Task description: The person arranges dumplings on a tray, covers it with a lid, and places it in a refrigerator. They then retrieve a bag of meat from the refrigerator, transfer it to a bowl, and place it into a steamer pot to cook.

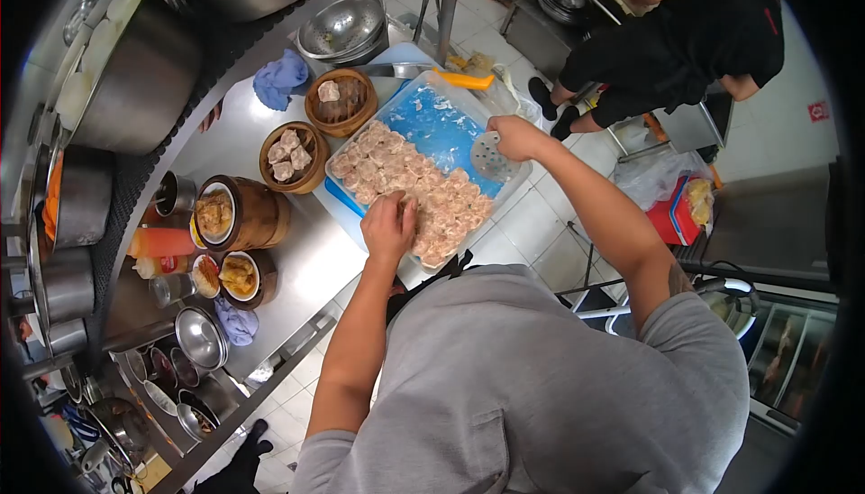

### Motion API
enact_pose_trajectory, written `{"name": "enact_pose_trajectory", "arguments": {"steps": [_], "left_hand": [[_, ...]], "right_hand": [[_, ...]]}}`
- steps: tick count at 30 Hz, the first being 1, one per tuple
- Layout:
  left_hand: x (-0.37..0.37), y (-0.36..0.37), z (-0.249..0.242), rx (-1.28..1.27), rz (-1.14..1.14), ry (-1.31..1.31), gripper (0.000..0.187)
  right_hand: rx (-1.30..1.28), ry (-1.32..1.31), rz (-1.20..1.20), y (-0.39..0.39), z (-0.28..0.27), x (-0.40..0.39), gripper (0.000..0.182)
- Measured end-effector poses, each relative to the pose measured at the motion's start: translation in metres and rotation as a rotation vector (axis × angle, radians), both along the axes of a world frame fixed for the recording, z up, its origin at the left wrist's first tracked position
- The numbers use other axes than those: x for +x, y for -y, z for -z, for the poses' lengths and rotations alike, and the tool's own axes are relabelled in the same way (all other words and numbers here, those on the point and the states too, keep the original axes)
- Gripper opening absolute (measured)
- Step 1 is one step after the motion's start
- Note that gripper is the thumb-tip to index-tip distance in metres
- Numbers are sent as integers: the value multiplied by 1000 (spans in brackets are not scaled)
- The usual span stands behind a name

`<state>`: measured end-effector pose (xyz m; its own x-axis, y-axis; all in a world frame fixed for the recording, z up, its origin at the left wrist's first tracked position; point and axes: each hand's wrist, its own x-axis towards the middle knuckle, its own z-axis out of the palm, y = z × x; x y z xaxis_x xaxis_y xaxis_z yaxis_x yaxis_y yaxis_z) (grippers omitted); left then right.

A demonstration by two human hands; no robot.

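Your left hand (389, 228) is on the dumplings (455, 210) at the tray (437, 124)'s near side, fingers bent; whether they pinch one, I cannot tell. Your right hand (515, 137) grips the skimmer (492, 160). The nearer basket (305, 184) lies ahead-left, closer to your left.

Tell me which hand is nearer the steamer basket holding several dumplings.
Left. The left hand is at the dumplings in the tray, to the right of that steamer basket; the right hand is farther off, at the tray's right edge, holding a round holed metal tool.
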<state>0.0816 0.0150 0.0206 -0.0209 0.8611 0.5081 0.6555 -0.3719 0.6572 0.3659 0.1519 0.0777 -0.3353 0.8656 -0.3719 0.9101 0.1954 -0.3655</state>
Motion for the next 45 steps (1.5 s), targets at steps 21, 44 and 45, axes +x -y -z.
{"name": "enact_pose_trajectory", "arguments": {"steps": [21,44,45], "left_hand": [[15,21,6,-43,51,-3,23],[16,19,6,-115,51,-54,26],[15,19,5,-121,45,-58,26]], "right_hand": [[-19,20,105,42,54,-21,31],[139,-190,-21,82,-22,-49,21],[121,-175,-10,82,-24,-51,22]]}}
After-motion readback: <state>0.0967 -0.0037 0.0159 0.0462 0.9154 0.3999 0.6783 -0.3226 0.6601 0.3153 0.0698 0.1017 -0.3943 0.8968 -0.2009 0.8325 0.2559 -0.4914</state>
